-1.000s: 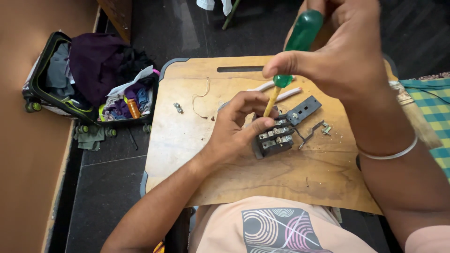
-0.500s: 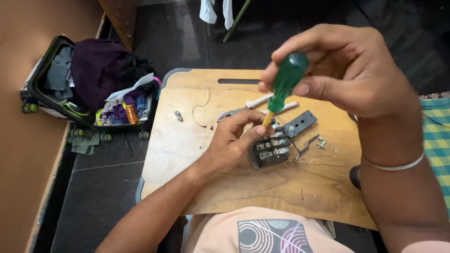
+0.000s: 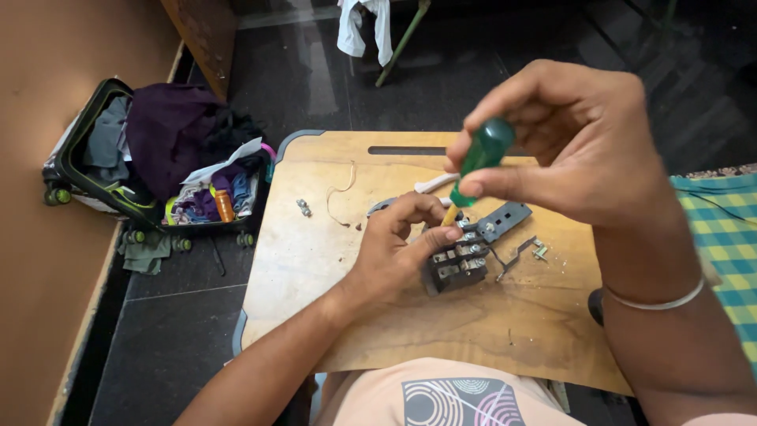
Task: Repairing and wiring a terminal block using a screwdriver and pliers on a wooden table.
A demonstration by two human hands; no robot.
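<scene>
My right hand [image 3: 583, 142] grips a screwdriver [image 3: 477, 162] with a green handle and yellow shaft, tip pointing down onto a black terminal block [image 3: 457, 264]. My left hand [image 3: 398, 248] steadies that block on the wooden board [image 3: 315, 268], fingers curled over its top left edge. A grey metal plate [image 3: 505, 221] lies just right of the block, with a bent metal strip [image 3: 516, 254] and small screws beside it. A thin bangle circles my right wrist.
Small metal screws [image 3: 303, 207] and a thin loose wire [image 3: 341, 197] lie on the board's left part. An open suitcase [image 3: 150, 158] full of clothes sits on the dark floor to the left. Checked cloth [image 3: 721, 237] lies at the right edge.
The view has shifted slightly. My right hand has lowered the screwdriver and tilted it so the tip sits on the block. My left hand stays on the block.
</scene>
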